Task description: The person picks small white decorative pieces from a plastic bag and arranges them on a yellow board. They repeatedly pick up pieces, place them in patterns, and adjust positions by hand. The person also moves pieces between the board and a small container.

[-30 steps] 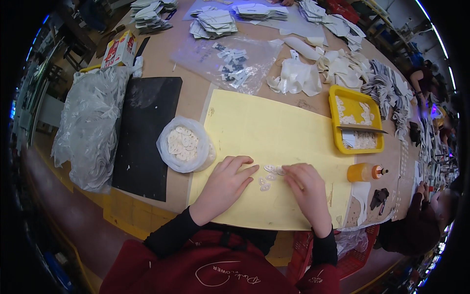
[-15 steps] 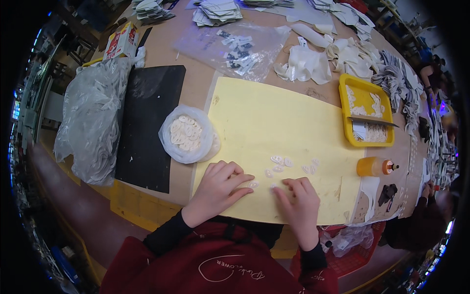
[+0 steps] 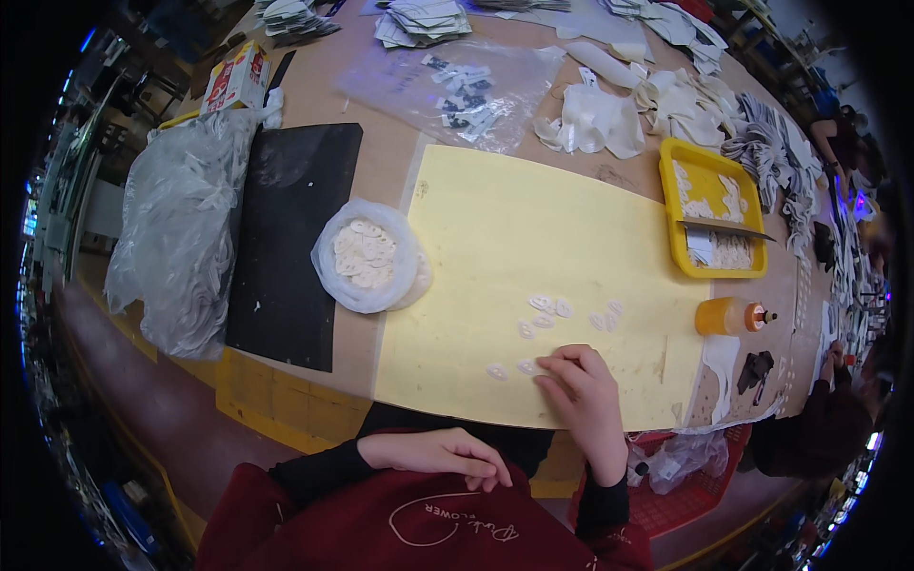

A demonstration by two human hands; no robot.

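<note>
My right hand (image 3: 583, 392) rests palm down on the pale yellow sheet (image 3: 495, 247), fingertips touching one of several small white oval pieces (image 3: 543, 306) laid out there. My left hand (image 3: 447, 455) lies off the table against my dark red top, fingers loosely curled, holding nothing. A clear bag of more white pieces (image 3: 367, 255) stands open at the sheet's left edge.
A black mat (image 3: 286, 238) and a crumpled plastic bag (image 3: 181, 228) lie at the left. A yellow tray (image 3: 712, 221) and an orange squeeze bottle (image 3: 728, 316) stand at the right. Stacks of white cut pieces and a plastic sleeve (image 3: 457, 81) cover the far side. Another person (image 3: 824, 428) sits at right.
My left hand has left the sheet and dropped to my lap. My right hand slid left along the sheet's near edge. The white pieces now lie spread out.
</note>
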